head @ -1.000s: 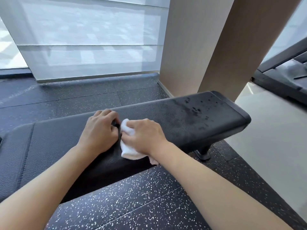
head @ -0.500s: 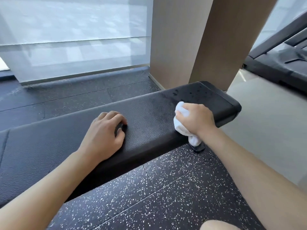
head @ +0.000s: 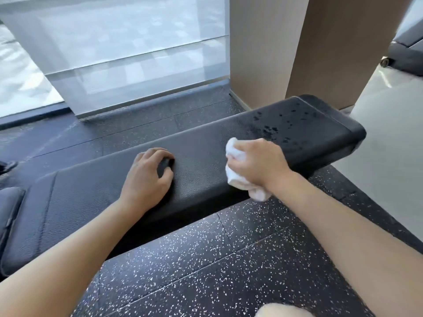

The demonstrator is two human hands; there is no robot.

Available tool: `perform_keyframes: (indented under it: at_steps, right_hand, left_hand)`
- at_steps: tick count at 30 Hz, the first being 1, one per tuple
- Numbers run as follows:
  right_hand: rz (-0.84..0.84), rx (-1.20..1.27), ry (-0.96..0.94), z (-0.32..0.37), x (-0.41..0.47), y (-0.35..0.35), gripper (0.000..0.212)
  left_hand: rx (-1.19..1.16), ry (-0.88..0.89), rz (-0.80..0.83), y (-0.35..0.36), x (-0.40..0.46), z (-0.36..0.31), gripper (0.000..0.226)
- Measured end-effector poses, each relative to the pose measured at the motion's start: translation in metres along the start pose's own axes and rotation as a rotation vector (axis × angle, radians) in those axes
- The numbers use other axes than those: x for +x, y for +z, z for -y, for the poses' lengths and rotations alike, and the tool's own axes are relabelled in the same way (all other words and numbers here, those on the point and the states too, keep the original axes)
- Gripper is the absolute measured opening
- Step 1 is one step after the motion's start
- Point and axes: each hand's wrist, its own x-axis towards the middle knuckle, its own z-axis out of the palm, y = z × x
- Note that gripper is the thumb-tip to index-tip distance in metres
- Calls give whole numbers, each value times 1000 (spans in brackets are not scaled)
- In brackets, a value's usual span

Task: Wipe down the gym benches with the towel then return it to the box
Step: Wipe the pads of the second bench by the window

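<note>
A long black padded gym bench (head: 201, 143) runs from lower left to upper right. Its right end carries dark wet droplets (head: 272, 129). My right hand (head: 258, 165) grips a crumpled white towel (head: 238, 177) and presses it on the bench's near edge, just short of the droplets. A tail of the towel hangs over the front side. My left hand (head: 148, 177) rests on the bench top to the left, fingers loosely bent, holding nothing. No box is in view.
Black speckled rubber floor (head: 206, 266) lies in front of and behind the bench. A beige pillar (head: 286, 46) stands behind its right end, beside a window with a white blind (head: 137, 42). Another black pad (head: 9, 213) sits at far left; dark equipment (head: 407, 56) at upper right.
My right hand has slid the towel rightward along the bench, from beside my left hand toward the wet end. My left hand has stayed in place on the pad.
</note>
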Motion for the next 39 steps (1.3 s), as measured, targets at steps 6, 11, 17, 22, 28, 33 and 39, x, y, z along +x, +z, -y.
perform_keyframes:
  at_steps: [6,11,17,22,28,33,39]
  right_hand:
    - [-19,-70,182,-86,14,-18,25]
    - [-13,-18,10,-37,3,-7,39]
    - [-1,35,-75,18,9,10,32]
    - [-46,89,-1,14,8,10,33]
    - [-19,89,169,-14,19,3,27]
    - [-42,-19,337,-69,6,-22,22]
    - [38,-168,306,-56,-24,-23,30]
  left_hand:
    - [45,-12,7,-1,0,-7,29]
    - [92,-27,29,-3,2,-14,32]
    - [147,-23,35,-5,8,-16,32]
    - [120,47,114,-6,33,-21,19]
    - [38,279,283,31,89,-60,22]
    - [-52,426,326,59,128,-78,19]
    - [-266,466,289,69,128,-48,24]
